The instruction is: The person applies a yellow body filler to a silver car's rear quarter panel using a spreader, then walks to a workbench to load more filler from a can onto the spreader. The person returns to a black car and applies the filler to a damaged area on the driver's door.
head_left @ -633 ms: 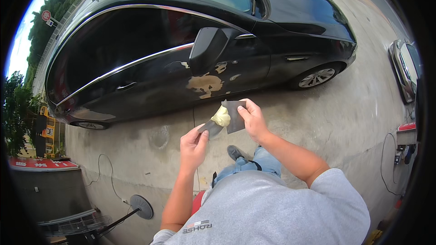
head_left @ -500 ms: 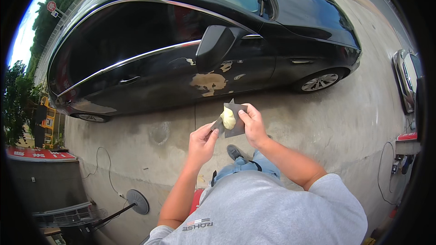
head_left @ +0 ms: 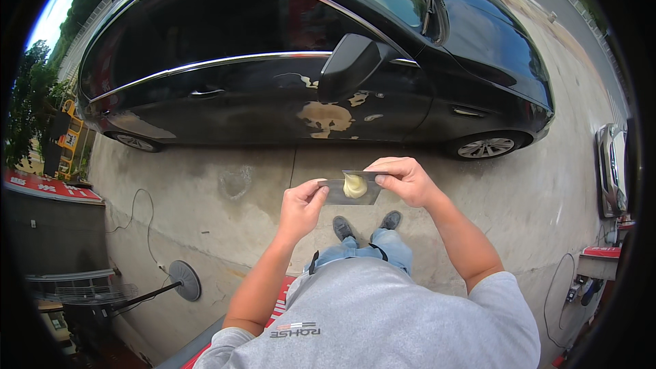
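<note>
My left hand [head_left: 301,210] pinches a thin grey putty spreader [head_left: 335,195] at its left end; the blade lies nearly flat in front of my waist. A smooth lump of pale yellow putty [head_left: 354,186] sits on it. My right hand [head_left: 410,181] grips a second spreader [head_left: 367,173], seen almost edge-on, with its blade against the top of the putty. Beyond my hands stands a black car [head_left: 239,102]. Its door bears a bare beige sanded patch [head_left: 331,117], with smaller patches around it below the side mirror [head_left: 350,65].
Concrete floor [head_left: 266,178] lies between me and the car. At the lower left is a round grey base [head_left: 185,281] with a pole, near a thin cable. Another car [head_left: 608,171] stands far right. My shoes [head_left: 343,227] are below my hands.
My hands have moved slightly apart. The right spreader has turned from face-on to nearly edge-on, and the left one now lies flatter beneath the putty. My view has shifted.
</note>
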Demonstrator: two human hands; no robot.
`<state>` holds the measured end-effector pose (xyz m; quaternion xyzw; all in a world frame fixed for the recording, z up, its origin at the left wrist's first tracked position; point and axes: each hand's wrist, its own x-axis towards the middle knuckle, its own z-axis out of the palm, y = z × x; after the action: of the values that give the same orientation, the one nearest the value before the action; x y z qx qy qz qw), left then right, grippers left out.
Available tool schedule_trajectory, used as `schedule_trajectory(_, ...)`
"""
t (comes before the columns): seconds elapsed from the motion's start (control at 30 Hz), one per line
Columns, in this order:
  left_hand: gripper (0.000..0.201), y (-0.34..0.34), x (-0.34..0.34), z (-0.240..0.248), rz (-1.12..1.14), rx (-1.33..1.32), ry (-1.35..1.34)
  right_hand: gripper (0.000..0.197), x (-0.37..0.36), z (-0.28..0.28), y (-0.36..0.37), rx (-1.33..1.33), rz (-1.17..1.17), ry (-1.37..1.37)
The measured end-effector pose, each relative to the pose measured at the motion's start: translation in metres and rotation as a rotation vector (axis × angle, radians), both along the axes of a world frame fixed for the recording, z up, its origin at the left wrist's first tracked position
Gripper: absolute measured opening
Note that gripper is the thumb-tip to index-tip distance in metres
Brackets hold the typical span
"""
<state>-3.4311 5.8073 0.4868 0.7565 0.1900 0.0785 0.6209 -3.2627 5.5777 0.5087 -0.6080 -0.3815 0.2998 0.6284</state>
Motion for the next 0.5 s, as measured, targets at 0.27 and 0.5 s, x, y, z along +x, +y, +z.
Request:
schedule_trajectory(0.27,0.02,0.002,0.004,0.002,-0.051,-0.324,0.013,0.016,0.029,0.008,-0.012,-0.451,-0.105,-0.335)
schedule_trajectory(0.5,0.023,-0.033,0.042,0.022,-0.661,0.021,0.246,0.016,0.018,-0.008,0.042,-0.055,0.177,0.347)
